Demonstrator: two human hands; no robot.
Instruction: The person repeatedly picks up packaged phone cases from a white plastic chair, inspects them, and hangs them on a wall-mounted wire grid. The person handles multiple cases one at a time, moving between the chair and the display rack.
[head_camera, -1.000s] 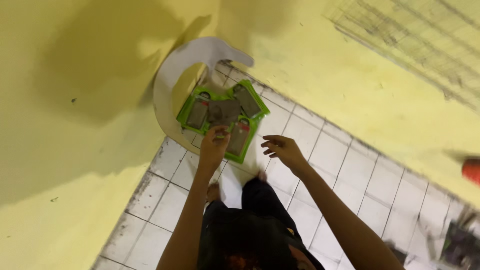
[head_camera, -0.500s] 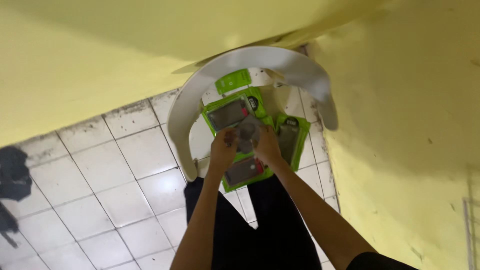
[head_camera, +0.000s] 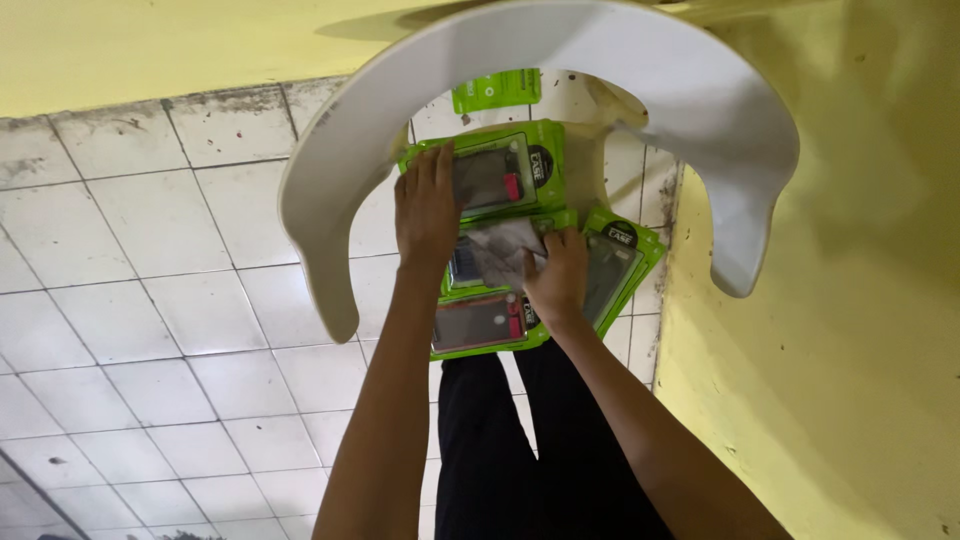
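Green phone-case packs (head_camera: 520, 230), flat rectangular cards with glossy clear plastic fronts, spread in an overlapping heap on the seat of a white plastic chair (head_camera: 330, 200). Topmost pack (head_camera: 500, 175) at the far side, bright green border, dark case showing through the window with a small pink patch. Another pack (head_camera: 478, 322) at the near edge, dark reddish case inside. A third (head_camera: 615, 265) tilted at the right, black case under a shiny film. One small green card (head_camera: 495, 90) lying apart, farther back on the seat. Left hand (head_camera: 427, 205) laid flat, fingers extended and close together, pressing on the left edge of the topmost pack. Right hand (head_camera: 556, 275) curled over the middle of the heap, fingers bent around a crumpled, pale, translucent wrapper (head_camera: 505, 250) between the packs; exact pinch hidden, cannot tell. Chair back a smooth, broad, curved white band arching over the heap. Below, dark trousers (head_camera: 520, 450) and a floor of square white tiles (head_camera: 150, 300) with grimy grout lines. Yellow painted wall (head_camera: 850, 350), matt and slightly stained, at the right and along the top.
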